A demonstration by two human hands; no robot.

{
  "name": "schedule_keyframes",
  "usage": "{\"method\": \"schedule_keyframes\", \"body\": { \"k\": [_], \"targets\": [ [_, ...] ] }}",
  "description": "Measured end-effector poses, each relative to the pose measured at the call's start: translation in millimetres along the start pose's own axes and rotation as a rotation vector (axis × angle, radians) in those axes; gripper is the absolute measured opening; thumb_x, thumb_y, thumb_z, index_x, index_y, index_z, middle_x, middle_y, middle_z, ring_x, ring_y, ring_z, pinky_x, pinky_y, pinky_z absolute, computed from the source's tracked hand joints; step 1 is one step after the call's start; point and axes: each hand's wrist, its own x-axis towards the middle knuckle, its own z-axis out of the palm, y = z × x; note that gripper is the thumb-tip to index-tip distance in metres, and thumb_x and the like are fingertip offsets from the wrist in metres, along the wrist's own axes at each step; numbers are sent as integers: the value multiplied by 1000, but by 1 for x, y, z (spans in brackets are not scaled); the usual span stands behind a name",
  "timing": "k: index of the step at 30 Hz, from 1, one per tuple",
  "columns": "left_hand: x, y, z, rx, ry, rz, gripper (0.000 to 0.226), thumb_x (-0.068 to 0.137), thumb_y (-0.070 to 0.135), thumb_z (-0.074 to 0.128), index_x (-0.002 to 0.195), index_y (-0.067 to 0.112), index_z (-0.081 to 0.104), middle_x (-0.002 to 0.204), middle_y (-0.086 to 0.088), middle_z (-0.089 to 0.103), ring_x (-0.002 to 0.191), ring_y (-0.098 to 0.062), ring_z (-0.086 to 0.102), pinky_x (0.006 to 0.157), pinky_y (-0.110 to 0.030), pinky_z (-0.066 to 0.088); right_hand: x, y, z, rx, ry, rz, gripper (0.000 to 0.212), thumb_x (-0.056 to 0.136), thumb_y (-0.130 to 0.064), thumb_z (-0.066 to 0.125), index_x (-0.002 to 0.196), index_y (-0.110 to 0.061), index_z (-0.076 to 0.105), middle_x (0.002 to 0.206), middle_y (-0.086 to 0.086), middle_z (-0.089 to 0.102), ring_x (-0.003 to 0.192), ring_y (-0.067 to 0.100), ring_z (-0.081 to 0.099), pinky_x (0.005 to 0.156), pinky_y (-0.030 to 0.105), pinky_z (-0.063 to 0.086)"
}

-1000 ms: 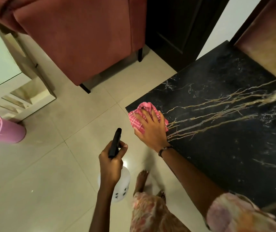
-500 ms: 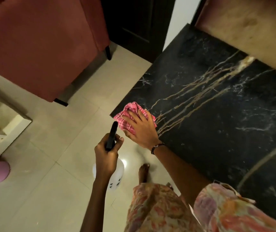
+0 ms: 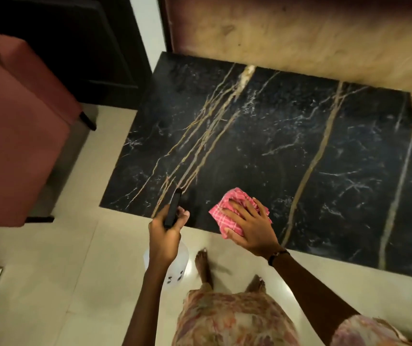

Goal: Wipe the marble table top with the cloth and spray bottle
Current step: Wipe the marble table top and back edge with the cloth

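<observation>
Two hands were at work: my right hand (image 3: 251, 228) lay flat, fingers spread, pressing the pink checked cloth (image 3: 235, 208) onto the black marble table (image 3: 274, 146) near its front edge. My left hand (image 3: 165, 236) kept a closed grip around the spray bottle (image 3: 173, 265), its dark nozzle pointing over the table's edge and its white body hanging above the pale tiled floor (image 3: 62, 270). My bare feet (image 3: 203, 265) stood just short of the table, a red upholstered chair (image 3: 18, 136) to the left.

Spray bottle (image 3: 175, 268) body mostly hidden behind left hand (image 3: 163, 239). Cloth (image 3: 235, 208) partly covered by right hand (image 3: 252, 228). Marble table top (image 3: 274, 151) right edge blurred.
</observation>
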Motion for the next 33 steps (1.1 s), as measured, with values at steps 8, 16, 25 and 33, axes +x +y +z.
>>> {"method": "schedule_keyframes", "body": {
  "k": [8, 16, 25, 33],
  "targets": [
    [-32, 18, 79, 52, -103, -29, 11, 84, 14, 65, 79, 24, 65, 58, 1, 52, 45, -10, 37, 42, -18, 33, -101, 85, -18, 14, 21, 241, 61, 95, -62, 24, 139, -26, 44, 145, 5, 48, 136, 30, 40, 117, 49, 12],
    [-64, 26, 142, 86, -93, -32, 14, 85, 11, 64, 79, 24, 63, 59, -3, 48, 39, -4, 38, 36, -15, 31, -195, 166, -30, 54, 91, 460, 62, 95, -63, 21, 145, -27, 32, 149, 5, 40, 138, 30, 34, 113, 57, 24],
    [-63, 38, 165, 35, -47, -39, 15, 86, 12, 63, 80, 26, 62, 65, -3, 51, 54, -13, 41, 47, -22, 35, -194, 225, -50, 84, 132, 717, 75, 90, -69, 13, 143, -23, 41, 145, 13, 45, 136, 43, 34, 111, 62, 18],
    [-3, 51, 122, 11, -4, -35, 18, 85, 15, 65, 102, 16, 64, 69, -2, 52, 58, -14, 43, 53, -26, 37, -79, 201, -55, 79, 186, 886, 76, 88, -65, 14, 145, -21, 39, 149, 15, 40, 140, 42, 27, 111, 65, 14]
  ]
}}
